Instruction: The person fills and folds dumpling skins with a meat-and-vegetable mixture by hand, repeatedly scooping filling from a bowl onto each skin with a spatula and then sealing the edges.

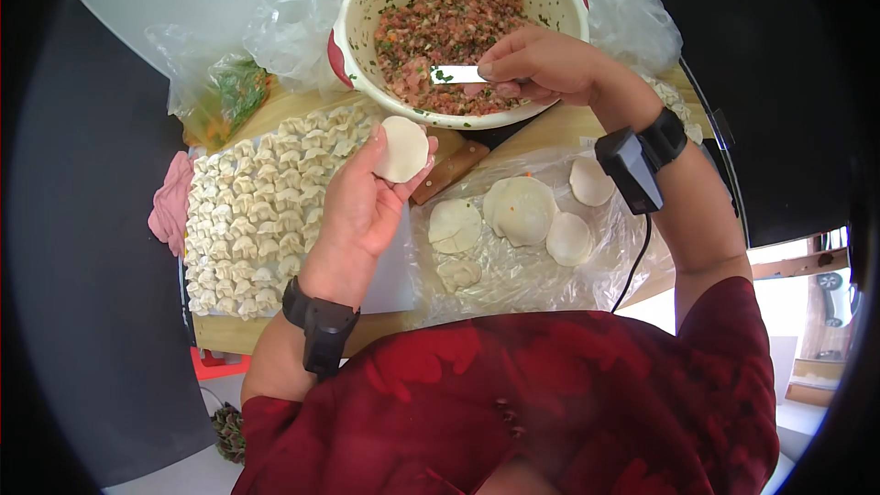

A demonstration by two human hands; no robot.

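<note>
In my left hand [367, 197] lies a round dumpling wrapper [401, 148], held by the fingers in front of the bowl. My right hand [541, 64] grips a flat spreading stick [456, 75] over the large white bowl [362, 14]. Minced filling [449, 23], pink with green flecks, fills much of the bowl, and a lump of it sits at the stick's tip. Nearer my body, several loose wrappers [568, 238] and a larger stack of wrappers [521, 211] rest on clear plastic sheeting [495, 289].
Rows of folded dumplings [266, 192] cover a board at the left. A plastic bag with greens [229, 96] stands behind them, a pink cloth [171, 202] at their left edge. A wooden rolling pin or handle [449, 170] lies below the bowl. More crumpled plastic [632, 23] sits at the right.
</note>
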